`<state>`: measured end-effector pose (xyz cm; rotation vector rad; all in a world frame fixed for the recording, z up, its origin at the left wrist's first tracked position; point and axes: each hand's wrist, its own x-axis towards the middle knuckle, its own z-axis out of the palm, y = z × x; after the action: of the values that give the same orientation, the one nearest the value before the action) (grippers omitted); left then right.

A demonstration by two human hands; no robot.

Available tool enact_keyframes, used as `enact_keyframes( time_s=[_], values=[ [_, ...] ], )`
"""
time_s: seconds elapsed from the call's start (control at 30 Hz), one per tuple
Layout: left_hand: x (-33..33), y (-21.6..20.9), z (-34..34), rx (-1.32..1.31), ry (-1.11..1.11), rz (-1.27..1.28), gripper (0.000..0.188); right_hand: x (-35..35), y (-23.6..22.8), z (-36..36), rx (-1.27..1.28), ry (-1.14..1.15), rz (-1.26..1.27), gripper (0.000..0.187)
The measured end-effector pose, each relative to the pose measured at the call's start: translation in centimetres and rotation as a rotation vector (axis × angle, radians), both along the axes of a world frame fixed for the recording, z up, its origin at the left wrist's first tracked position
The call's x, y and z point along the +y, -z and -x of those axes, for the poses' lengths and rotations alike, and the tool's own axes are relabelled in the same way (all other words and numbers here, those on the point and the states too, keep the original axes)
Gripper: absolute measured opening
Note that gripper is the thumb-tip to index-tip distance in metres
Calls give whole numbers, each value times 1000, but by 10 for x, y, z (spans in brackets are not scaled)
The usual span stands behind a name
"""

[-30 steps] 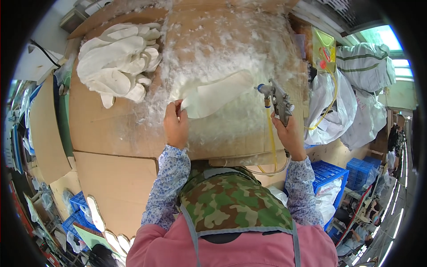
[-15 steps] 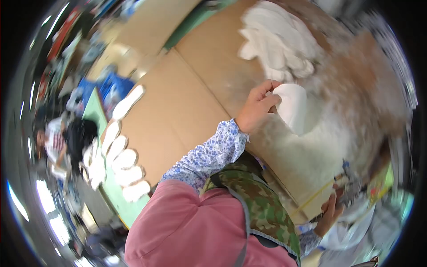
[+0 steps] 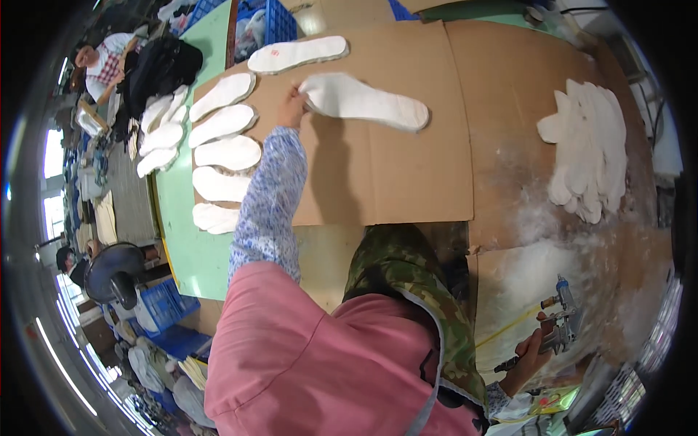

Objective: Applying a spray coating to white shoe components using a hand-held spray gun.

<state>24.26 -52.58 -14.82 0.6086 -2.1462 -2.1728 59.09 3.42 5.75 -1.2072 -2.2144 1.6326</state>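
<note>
Pinched by its wide end in my left hand (image 3: 292,107), a white insole (image 3: 363,100) hangs above the cardboard sheet (image 3: 414,182) and casts a shadow. My right hand (image 3: 533,354) is closed round the handle of a spray gun (image 3: 558,320) at the lower right, a yellow hose running from it. Left of the held insole, several white insoles (image 3: 224,123) lie side by side along the cardboard's left edge, one more (image 3: 298,54) beyond them. A heap of white insoles (image 3: 592,152) rests on the right side.
A green tabletop (image 3: 200,265) shows under the cardboard's left side, with more insoles (image 3: 161,136) on it. Blue crates (image 3: 280,23) stand behind. At far left are a black fan (image 3: 115,272) and a seated person (image 3: 109,62). Whitish residue coats the right-hand board (image 3: 523,269).
My left hand has carried the insole from beside the heap on the right to the left part of the cardboard. The view has turned left. My right hand still grips the spray gun.
</note>
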Motion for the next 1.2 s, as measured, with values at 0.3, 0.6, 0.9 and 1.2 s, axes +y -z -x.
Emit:
enact_keyframes(
  time_s=[0.3, 0.6, 0.9, 1.2],
  values=[
    [-122, 28, 34, -37, -255, 797, 30, -23, -20, 24, -62, -8, -16, 31],
    [-188, 73, 70, -169, 109, 1715, 45, -26, -21, 9, -107, 217, 29, 34],
    [-107, 10, 124, 414, -279, 1645, 41, 23, -44, -58, 55, 429, 107, 31],
    [129, -21, 129, 874, 145, 1028, 28, 28, -38, -165, 88, 599, 97, 26]
  ],
)
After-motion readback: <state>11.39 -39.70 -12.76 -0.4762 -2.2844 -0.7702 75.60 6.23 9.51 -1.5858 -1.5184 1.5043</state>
